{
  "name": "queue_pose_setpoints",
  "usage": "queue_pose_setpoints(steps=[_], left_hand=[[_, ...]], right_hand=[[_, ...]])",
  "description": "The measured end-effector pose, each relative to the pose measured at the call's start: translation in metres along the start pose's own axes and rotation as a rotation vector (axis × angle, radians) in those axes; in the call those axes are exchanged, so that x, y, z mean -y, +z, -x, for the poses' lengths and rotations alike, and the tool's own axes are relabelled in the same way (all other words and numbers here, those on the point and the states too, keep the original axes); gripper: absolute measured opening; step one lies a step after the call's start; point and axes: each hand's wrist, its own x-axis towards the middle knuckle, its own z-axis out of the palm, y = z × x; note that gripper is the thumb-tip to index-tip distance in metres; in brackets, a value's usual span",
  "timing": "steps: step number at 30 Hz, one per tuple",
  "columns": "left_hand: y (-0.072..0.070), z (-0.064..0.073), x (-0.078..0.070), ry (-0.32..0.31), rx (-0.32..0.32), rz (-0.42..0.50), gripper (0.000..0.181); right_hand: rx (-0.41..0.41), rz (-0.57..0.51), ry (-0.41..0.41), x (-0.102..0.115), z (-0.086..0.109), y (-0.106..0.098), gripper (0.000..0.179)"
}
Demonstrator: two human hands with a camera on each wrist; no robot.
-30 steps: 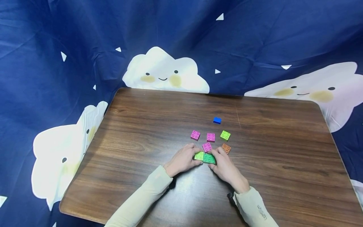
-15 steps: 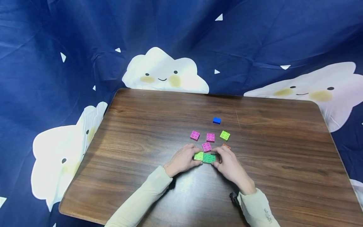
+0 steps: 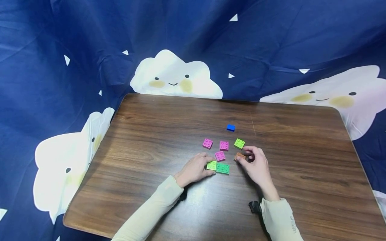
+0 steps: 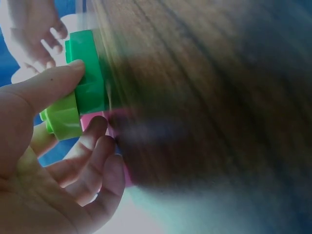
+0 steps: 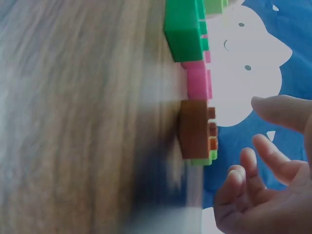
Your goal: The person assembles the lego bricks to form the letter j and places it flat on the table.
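Fingers of your right hand (image 3: 256, 164) curl loosely around the orange brick (image 3: 240, 156) without closing on it; in the right wrist view they stand spread and just apart from it. That brick lies flat on the wooden table (image 3: 150, 134), directly left of your fingertips, right of the joined green bricks (image 3: 222, 168). Your right hand is the nearer one. Your left hand (image 3: 196, 169) rests low, thumb and fingers pinching the lime green brick (image 3: 211, 165) at the joined pair's left end.
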Motion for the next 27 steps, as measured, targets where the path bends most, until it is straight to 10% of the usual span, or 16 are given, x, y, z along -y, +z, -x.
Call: queue_pose_setpoints(steps=[9,27], left_hand=[[0.000,-0.001,0.000,-0.005,0.010,-0.009,0.042],[0.001,-0.002,0.001,-0.005,0.008,-0.007,0.041]], right_hand=[[0.176,0.038,0.079,-0.015,-0.004,0.002,0.053],[0.252,0.149,0.055,-0.012,-0.007,0.000,0.045]])
